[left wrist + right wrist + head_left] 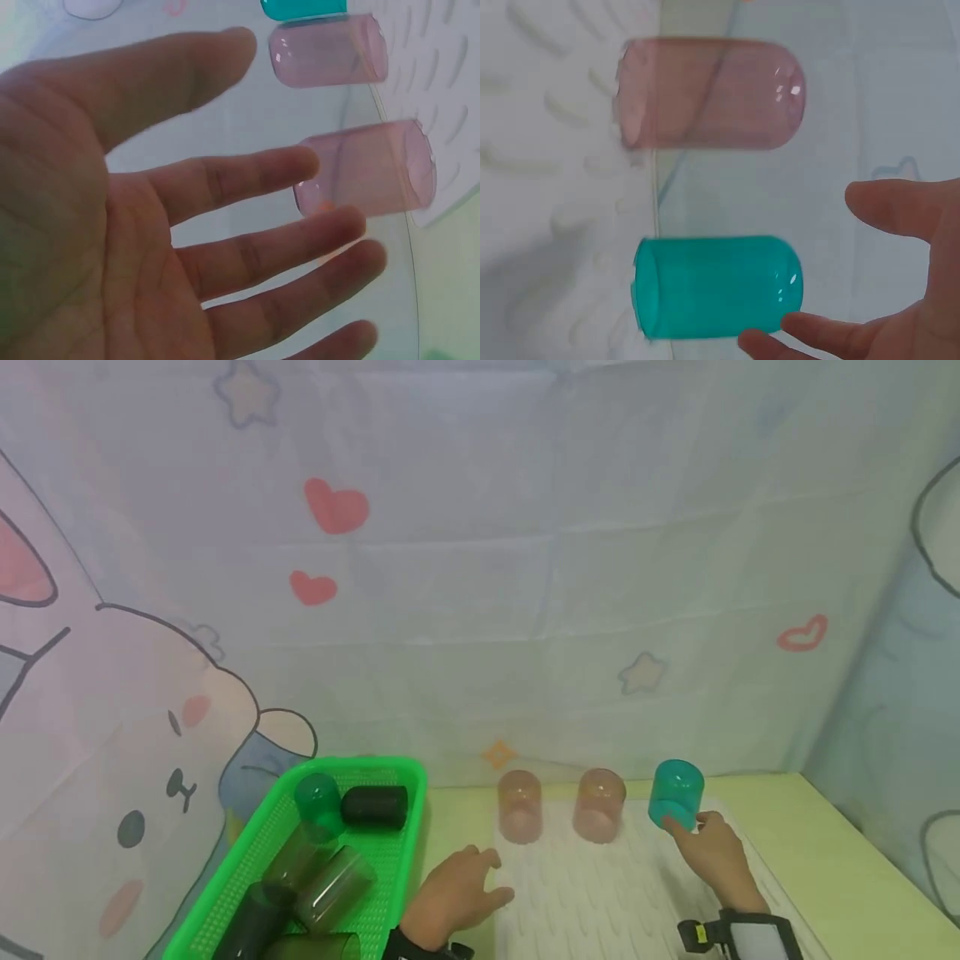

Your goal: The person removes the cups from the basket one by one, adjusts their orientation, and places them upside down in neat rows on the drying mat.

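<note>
I see my right hand (716, 852) released, fingertips at the teal cup (676, 793) standing lower right on the white ribbed mat (600, 893). My left hand (453, 897) hovers spread and empty at bottom centre. The yellow-green table (825, 852) meets a cartoon curtain (480, 568); contact looks likely, though blurred.

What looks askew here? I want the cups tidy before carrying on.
The cups in the green basket lie tumbled on their sides. The pink cups and the teal cup stand mouth-down in a row on the white mat.

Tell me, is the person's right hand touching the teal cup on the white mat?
Touching. In the right wrist view a fingertip of the right hand meets the teal cup near its closed end; the head view agrees.
</note>
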Motion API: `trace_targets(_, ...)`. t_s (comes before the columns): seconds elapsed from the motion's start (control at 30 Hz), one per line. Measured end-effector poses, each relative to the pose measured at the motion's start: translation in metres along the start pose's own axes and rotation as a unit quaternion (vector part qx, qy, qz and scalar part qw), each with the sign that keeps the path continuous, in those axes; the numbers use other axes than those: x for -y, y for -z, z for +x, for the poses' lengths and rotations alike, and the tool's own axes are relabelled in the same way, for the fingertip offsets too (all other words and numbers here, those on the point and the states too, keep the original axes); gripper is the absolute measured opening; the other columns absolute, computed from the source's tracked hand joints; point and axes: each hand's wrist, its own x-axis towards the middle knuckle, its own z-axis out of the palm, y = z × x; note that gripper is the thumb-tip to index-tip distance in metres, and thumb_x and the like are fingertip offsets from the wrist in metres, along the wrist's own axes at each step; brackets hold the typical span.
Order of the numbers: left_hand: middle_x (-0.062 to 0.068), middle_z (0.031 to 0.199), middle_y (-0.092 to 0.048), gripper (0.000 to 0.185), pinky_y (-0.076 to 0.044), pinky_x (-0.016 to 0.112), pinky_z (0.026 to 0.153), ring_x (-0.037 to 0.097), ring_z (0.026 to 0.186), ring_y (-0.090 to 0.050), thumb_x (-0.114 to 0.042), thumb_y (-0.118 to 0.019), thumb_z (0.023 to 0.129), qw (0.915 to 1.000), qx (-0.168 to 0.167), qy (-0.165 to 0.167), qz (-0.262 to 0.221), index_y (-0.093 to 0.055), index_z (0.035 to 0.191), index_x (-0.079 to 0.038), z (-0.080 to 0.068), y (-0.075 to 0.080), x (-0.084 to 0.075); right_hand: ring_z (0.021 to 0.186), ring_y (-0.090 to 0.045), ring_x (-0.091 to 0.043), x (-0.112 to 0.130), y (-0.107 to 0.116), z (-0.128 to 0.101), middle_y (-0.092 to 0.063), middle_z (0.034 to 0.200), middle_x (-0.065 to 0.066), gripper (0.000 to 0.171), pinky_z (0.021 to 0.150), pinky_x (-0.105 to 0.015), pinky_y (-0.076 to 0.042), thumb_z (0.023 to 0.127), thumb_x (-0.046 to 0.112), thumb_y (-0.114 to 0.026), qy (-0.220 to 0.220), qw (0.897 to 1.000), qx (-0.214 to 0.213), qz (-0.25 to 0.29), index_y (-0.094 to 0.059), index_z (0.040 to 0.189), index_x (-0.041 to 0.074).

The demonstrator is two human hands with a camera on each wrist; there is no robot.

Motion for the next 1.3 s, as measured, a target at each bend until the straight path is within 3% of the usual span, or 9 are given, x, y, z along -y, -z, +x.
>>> trace_targets(0.2,0.001,0.102,-0.060,0.035,-0.046,0.035,0.077,0.018,0.091,-0.056,-0.042,-0.062,0.088,0.9989,0.028,-0.019,-0.033,-0.063,0.111,-0.016,-0.008,0.012,-0.001,0.105,-0.049,-0.056,0.008,-0.006,-0.007,-0.040,0.123,-0.045,0.090,0.069,-0.054,-0.050,0.094,0.058,-0.039,0.002,1.000,0.023,-0.001,-0.031,0.128,-0.025)
trace_targets(0.53,0.003,0.097,-0.058,0.033,-0.047,0.034,0.074,0.019,0.086,-0.056,-0.039,-0.063,0.089,0.9987,0.017,-0.046,0.013,-0.062,0.109,-0.013,-0.022,0.048,0.008,0.111,-0.045,-0.054,0.017,-0.006,-0.003,-0.037,0.130,-0.041,0.092,0.074,-0.055,-0.049,0.093,0.063,-0.036,0.006,0.998,0.062,-0.006,-0.033,0.130,-0.020)
trace_targets(0.67,0.003,0.100,-0.058,0.033,-0.048,0.035,0.074,0.018,0.086,-0.055,-0.038,-0.063,0.089,0.9988,0.031,-0.033,0.020,-0.061,0.109,-0.012,-0.026,0.068,0.014,0.110,-0.046,-0.055,0.015,-0.004,-0.002,-0.037,0.130,-0.042,0.091,0.073,-0.055,-0.049,0.093,0.062,-0.035,0.011,0.998,0.058,-0.010,-0.032,0.130,-0.021)
trace_targets(0.93,0.010,0.110,-0.059,0.033,-0.046,0.045,0.082,0.031,0.104,-0.055,-0.030,-0.064,0.090,0.9970,0.063,0.000,0.045,-0.061,0.113,-0.007,-0.021,0.107,0.036,0.109,-0.046,-0.057,0.016,-0.002,-0.001,-0.037,0.127,-0.044,0.090,0.071,-0.056,-0.050,0.095,0.058,-0.035,0.014,0.999,0.039,-0.006,-0.029,0.130,-0.024)
trace_targets(1.17,0.008,0.105,-0.061,0.024,-0.045,0.042,0.071,0.021,0.083,-0.055,-0.021,-0.068,0.087,0.9935,0.090,0.037,0.060,-0.063,0.105,-0.006,-0.007,0.122,0.065,0.108,-0.047,-0.056,0.015,0.001,-0.001,-0.039,0.126,-0.044,0.092,0.070,-0.055,-0.050,0.094,0.061,-0.034,0.009,0.999,0.030,-0.012,-0.031,0.128,-0.025)
trace_targets(1.3,0.009,0.109,-0.061,0.023,-0.047,0.043,0.072,0.024,0.090,-0.057,-0.016,-0.072,0.081,0.9867,0.117,0.055,0.099,-0.066,0.101,-0.009,0.005,0.120,0.079,0.108,-0.047,-0.055,0.016,0.002,0.001,-0.039,0.126,-0.043,0.093,0.071,-0.054,-0.050,0.093,0.062,-0.034,0.004,0.999,0.031,-0.014,-0.031,0.128,-0.024)
